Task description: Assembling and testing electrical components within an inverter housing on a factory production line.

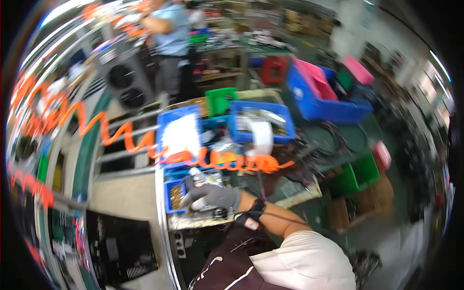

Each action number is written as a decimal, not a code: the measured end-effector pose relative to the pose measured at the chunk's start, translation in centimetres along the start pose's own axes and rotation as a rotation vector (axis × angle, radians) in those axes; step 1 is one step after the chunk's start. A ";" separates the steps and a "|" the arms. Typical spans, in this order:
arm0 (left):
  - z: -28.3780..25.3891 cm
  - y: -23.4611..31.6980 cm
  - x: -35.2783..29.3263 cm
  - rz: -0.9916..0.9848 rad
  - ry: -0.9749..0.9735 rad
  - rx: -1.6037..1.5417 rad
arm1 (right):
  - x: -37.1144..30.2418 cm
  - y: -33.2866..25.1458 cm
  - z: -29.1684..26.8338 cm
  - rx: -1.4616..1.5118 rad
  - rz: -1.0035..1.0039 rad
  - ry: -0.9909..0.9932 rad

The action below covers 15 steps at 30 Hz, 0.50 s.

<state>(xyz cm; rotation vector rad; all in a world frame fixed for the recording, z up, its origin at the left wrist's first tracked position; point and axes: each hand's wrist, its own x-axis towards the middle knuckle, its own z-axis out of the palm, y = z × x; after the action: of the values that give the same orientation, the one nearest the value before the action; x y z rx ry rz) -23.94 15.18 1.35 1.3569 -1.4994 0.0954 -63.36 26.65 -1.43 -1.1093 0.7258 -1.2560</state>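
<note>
My right hand (212,197), in a grey glove with a black band at its wrist, reaches in over the bench from the right. Its fingertips lie at the right edge of a small blue bin (168,197) that holds small brass-coloured pieces (177,195). The fingers curve downward and are blurred; whether they hold anything is unclear. Just beyond the hand is a clear and silvery item (197,175), too smeared to name. An orange coiled hose (232,162) stretches across the bench behind it. My left hand is out of view.
Beyond the hose stand a blue tray (159,133) of white pieces, a blue bin (292,126) of mixed parts and a green bin (221,100). Larger blue (309,104) and green (355,174) bins sit to the right. At far left, a person (171,34) stands beside a black speaker-like box (123,75).
</note>
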 end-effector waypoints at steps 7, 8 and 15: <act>5.3 4.9 -3.0 0.127 -0.077 -0.033 | -28.9 -2.7 -16.5 0.267 -0.295 1.656; 5.9 5.7 -3.3 0.140 -0.098 -0.037 | -33.1 -1.9 -18.3 0.270 -0.204 1.812; 8.6 10.6 -4.4 0.194 -0.161 -0.027 | -43.2 3.8 -28.9 0.124 -0.388 1.801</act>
<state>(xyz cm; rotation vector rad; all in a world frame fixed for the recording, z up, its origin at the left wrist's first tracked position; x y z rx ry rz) -38.17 16.27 0.30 1.2183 -1.7603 0.0898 -97.31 61.13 -20.77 0.3433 1.6831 -2.4891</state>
